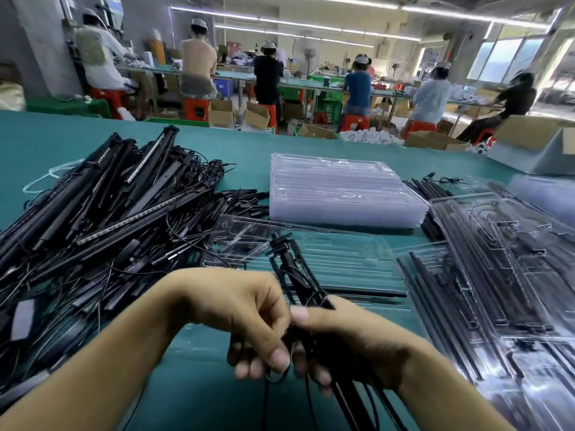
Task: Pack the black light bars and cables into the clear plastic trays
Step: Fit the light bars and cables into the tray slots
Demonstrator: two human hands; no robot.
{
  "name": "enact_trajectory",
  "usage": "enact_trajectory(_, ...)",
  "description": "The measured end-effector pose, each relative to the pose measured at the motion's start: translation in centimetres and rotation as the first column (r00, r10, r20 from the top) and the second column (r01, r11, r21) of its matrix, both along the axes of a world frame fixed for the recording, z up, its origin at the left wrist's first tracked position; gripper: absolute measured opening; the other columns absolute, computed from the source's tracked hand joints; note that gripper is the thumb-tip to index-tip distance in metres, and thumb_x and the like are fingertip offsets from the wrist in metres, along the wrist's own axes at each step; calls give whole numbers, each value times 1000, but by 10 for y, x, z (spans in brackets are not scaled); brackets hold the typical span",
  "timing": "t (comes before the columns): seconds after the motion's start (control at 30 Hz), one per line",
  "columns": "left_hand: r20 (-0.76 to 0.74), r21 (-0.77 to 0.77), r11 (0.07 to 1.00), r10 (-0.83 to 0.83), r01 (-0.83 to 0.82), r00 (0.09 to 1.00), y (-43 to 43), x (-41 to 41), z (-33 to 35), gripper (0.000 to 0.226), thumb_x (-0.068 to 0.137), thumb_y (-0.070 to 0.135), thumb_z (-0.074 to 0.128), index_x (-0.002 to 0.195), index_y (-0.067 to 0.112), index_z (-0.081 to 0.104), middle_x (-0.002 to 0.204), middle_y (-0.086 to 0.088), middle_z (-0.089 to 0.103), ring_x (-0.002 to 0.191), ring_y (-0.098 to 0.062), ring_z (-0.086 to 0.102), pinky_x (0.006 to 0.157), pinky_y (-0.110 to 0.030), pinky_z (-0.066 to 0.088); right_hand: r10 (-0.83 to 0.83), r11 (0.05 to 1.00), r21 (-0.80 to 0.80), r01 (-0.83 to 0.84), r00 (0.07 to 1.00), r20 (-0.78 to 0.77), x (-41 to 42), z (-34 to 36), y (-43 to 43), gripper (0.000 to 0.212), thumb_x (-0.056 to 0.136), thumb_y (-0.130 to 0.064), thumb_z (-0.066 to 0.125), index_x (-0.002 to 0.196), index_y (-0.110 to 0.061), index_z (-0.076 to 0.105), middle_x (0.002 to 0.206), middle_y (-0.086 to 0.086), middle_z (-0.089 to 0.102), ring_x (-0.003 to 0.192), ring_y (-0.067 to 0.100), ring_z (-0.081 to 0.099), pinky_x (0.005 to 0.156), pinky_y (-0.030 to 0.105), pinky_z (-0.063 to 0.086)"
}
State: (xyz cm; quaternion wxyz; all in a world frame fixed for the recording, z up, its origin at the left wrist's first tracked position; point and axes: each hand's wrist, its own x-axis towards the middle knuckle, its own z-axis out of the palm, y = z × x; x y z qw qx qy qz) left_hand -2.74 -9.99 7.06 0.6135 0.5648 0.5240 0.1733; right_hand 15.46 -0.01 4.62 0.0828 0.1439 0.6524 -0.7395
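L hand (249, 321) & R hand (351, 346) both grip black light bars (295, 272) w/ cables (306, 399), near clear tray (351, 262).

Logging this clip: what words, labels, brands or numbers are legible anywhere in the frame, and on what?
No text is readable here.
Stack of clear trays: faint embossed mark on top, too blurred to read.
White tag at the left edge: blurred, unreadable.
Cardboard boxes: no print legible.
Black light bars held by the left hand and right hand: no marking legible.
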Motion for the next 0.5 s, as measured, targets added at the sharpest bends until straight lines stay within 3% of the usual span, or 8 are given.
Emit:
enact_trajectory(0.1,60,-21,994,-103,104,993,-6,4,-4,2,80,13,74,80,11,73,70,3,71,59,-6,66,57,-17,52,9,1000,24,-9,1000,-6,6,14,-9,29,73,-35,76,89,-11,70,61,8,62,46,14,57,44,21,48)
enact_trajectory(0.17,43,-11,986,-168,169,985,-11,8,-9,5,77,14,75,75,18,72,70,12,71,61,0,64,59,-15,51,115,993,-14,-117,990,-82,13,27,-14,5,79,-22,69,80,-17,70,58,1,64,45,8,59,42,17,47)
enact_trajectory(0.2,24,-5,984,-177,177,984,-11,8,-12,6,76,12,75,76,18,73,71,13,71,63,1,64,61,-16,52,168,983,-51,-176,976,-136,15,33,-14,6,81,-18,66,77,-20,69,59,-2,65,45,5,59,43,14,47)
enact_trajectory(0.27,-34,47,988,-146,148,989,-9,7,-20,13,77,9,73,89,12,74,82,-3,76,73,-12,68,68,-31,56,181,973,-107,-206,961,-207,16,40,-15,8,84,-16,63,78,-18,67,62,-1,67,45,5,60,44,16,49)
enact_trajectory(0.3,-45,71,990,-121,124,992,-6,5,-24,22,79,9,71,100,1,71,90,-14,75,79,-21,68,72,-39,56,131,978,-131,-162,967,-217,13,42,-15,6,83,-17,64,77,-17,66,62,1,67,45,6,60,46,18,50)
enact_trajectory(0.37,14,76,996,-57,56,998,-2,3,-29,27,92,15,61,107,-7,65,89,-12,74,79,-21,69,70,-34,57,0,986,-161,-40,971,-240,7,42,-14,9,77,-22,71,71,-17,66,58,2,62,41,7,55,46,21,50)
enact_trajectory(0.43,135,31,1000,-7,3,991,-1,3,-30,32,102,29,49,100,4,69,87,-2,73,77,-15,70,68,-27,57,-167,953,-291,79,941,-293,0,47,-6,18,70,-26,81,67,-17,67,56,0,59,40,6,51,45,22,47)
enact_trajectory(0.5,244,-14,1000,26,-23,969,-1,2,-31,38,105,37,42,99,11,69,90,-5,74,80,-18,71,73,-30,58,-329,898,-397,188,886,-327,-6,61,10,23,76,-34,75,65,-15,67,58,-2,59,42,4,50,46,20,46)
